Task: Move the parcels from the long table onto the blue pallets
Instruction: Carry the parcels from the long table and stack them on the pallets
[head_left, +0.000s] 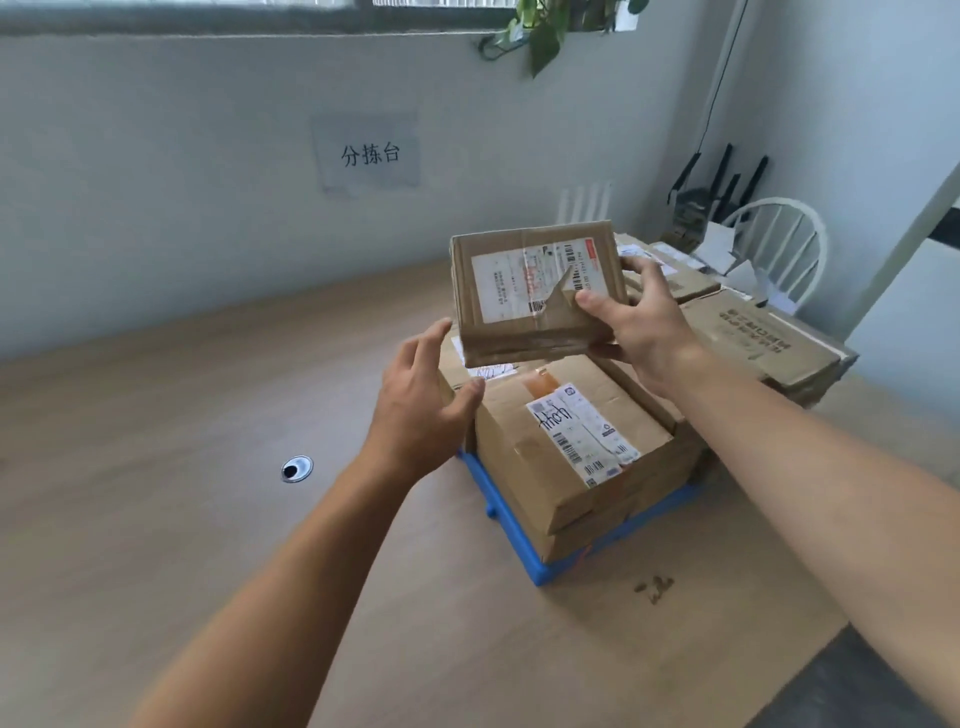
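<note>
placing step, i'd say: the right hand (639, 325) pinches the small parcel (530, 296) by its right end, tilted over the stack (576, 441) on the blue pallet (496, 512) near the right edge of the table (208, 493), the left hand (428, 397) spread just beside it, so next comes levelling and lowering it.

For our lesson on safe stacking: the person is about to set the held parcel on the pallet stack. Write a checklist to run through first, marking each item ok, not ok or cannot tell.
1. Right hand has a grip on the small parcel: ok, thumb on its face, fingers behind its right edge.
2. Left hand shares the load: not ok, it is open beside the lower left corner and holds nothing.
3. Parcel is above the blue pallet: ok.
4. Labelled box on top lies steady: cannot tell, its far part is hidden.
5. Parcel's label is intact: not ok, one corner is peeled up.
</note>
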